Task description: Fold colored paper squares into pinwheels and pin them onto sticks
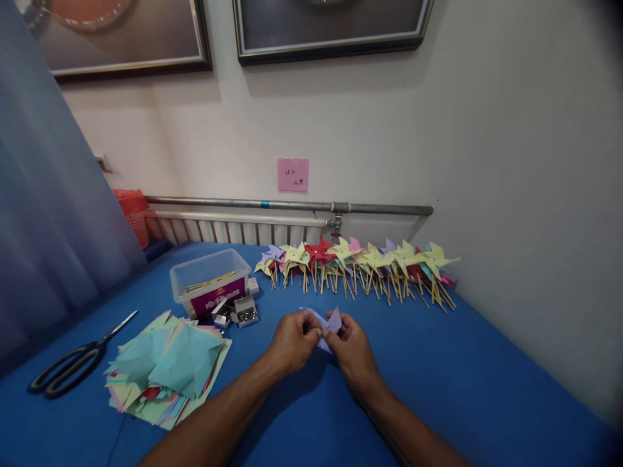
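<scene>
A sheet of purple paper [333,322] with folded-up corners is between my two hands, above the blue table. My left hand [296,338] pinches it from the left, thumb and fingers closed near its middle. From the right, my right hand [353,350] grips the same paper, with one pointed corner standing up by its thumb. Fingers cover much of the sheet, so its full shape is hidden. Behind the hands lies a long row of finished paper pinwheels [374,258] on thin sticks, in yellow, red, purple and pink.
Left of my hands are a stack of cut coloured paper [187,363], black-handled scissors [73,366], a clear plastic tub [180,279] with sticks inside, and a small open box of metal pins [247,316]. A wall with a pipe [384,209] stands behind the table.
</scene>
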